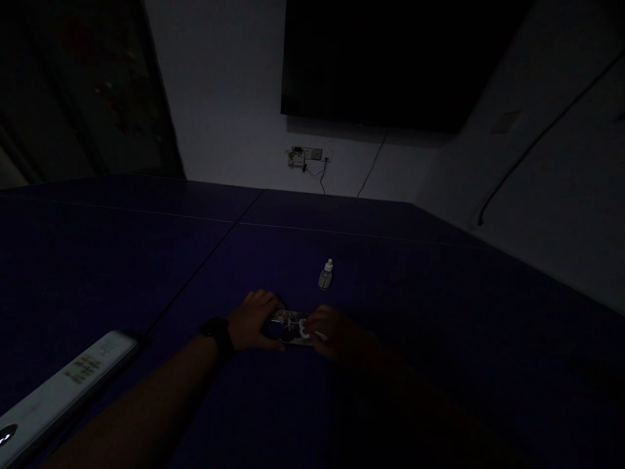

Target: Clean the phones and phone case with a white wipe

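Note:
On the dark blue table lies a phone case (291,329) with a printed picture, and the table's blue seems to show through a hole at its left end. My left hand (251,320), a dark watch on its wrist, grips that end between thumb and fingers. Bunched under the closed fingers of my right hand (332,331) is a small white wad (304,329), tissue or cloth, pressed on the right part of the case. The dim light hides finer detail. Just beyond the hands a small clear bottle (325,279) with a white cap stands upright.
At the lower left lies a long white power strip (73,391). Seams cross the blue table (205,241). Against the far wall are sockets (307,155) with hanging cables, beneath a large dark screen (381,58). A black cable (547,130) runs down the right wall.

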